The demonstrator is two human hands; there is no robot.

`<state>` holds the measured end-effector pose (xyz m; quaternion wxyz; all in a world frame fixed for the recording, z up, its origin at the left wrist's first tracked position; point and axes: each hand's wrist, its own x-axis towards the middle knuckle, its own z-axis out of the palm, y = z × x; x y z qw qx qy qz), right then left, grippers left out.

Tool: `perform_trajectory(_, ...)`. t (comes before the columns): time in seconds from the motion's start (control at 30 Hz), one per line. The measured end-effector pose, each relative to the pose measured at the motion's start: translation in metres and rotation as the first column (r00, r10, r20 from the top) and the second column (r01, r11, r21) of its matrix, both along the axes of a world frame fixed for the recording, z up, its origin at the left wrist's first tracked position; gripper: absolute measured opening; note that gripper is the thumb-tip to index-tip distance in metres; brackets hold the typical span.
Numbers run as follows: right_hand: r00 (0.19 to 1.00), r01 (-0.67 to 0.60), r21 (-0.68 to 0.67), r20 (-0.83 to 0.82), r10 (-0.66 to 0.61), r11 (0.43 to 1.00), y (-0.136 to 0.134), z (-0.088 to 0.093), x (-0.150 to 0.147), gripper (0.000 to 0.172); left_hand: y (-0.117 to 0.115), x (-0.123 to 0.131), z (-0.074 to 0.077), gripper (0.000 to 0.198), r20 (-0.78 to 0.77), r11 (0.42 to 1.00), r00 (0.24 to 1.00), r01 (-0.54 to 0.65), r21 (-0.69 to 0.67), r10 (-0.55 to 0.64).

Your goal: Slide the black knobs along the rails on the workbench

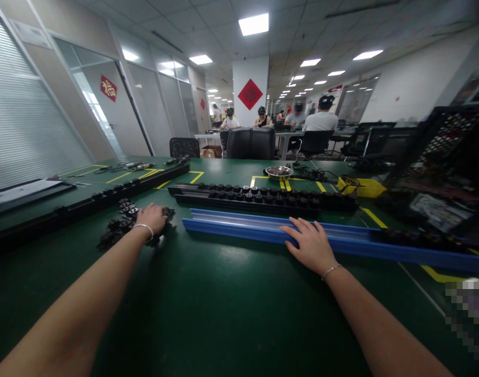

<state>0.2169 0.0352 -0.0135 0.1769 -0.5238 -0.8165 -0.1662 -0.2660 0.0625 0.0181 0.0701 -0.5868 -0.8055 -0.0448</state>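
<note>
My left hand is curled down over a pile of small black parts, and its fingers close on one at the right side of the pile. Their exact kind is too dark to make out. My right hand rests with fingers spread on the near wall of a long blue channel, holding nothing. The channel lies across the green table, angling to the right, where a row of black parts sits inside it.
Behind the blue channel lie black rails filled with black parts. Another long black rail runs diagonally on the left. Farther back are a metal bowl, cables and a yellow tray. Several people sit at distant tables.
</note>
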Motion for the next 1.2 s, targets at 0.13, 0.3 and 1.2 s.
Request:
perform_trajectory(0.13,1.000,0.004,-0.002,0.012,-0.004,1.000,0.000,0.000,0.000,0.038,-0.006,-0.006,0.007,0.045,-0.009,0.995,0.995,-0.099,0.004,0.099)
perform_trajectory(0.3,1.000,0.002,-0.002,0.016,-0.002,1.000,0.000,0.000,0.000,0.039,-0.017,-0.012,0.013,0.041,0.058,0.959,0.963,-0.269,0.086,0.265)
perform_trajectory(1.2,0.847,0.439,0.205,-0.418,-0.327,0.875,0.011,0.003,0.046,0.042,-0.017,0.227,-0.027,0.043,0.109,0.864,0.885,0.405,0.298,-0.452)
